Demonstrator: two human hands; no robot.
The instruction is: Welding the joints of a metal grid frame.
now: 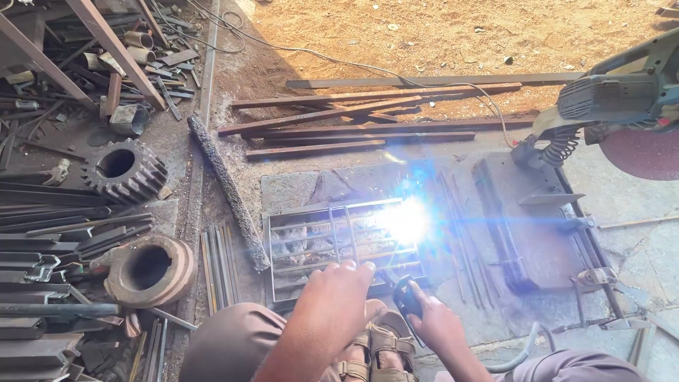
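Welding was the step in hand: a bright blue-white arc (407, 221) burned at the far right corner of a flat metal grille (339, 244) lying on a steel plate on the ground, just beyond the fingertips of both hands. Left hand (339, 286) lay palm down, fingers loosely curled, knuckles over the near edge of the grille; whether it pressed the frame or only hovered, could not tell. Right hand (435, 322) was closed around a dark electrode holder (407, 297), its tip pointing up and away from the fingers toward the arc. Sandalled feet sat just behind both hands. Rusty bars (353, 113) lay well beyond the fingers, a large gear (124, 170) and a thick ring (150, 267) off to the left of the left hand, a chop saw (615, 99) far right. Judged: this joint was mid-weld; the next move would call for a steady rod angle, the grille kept from shifting, and care with glare and hot metal close to bare fingers.
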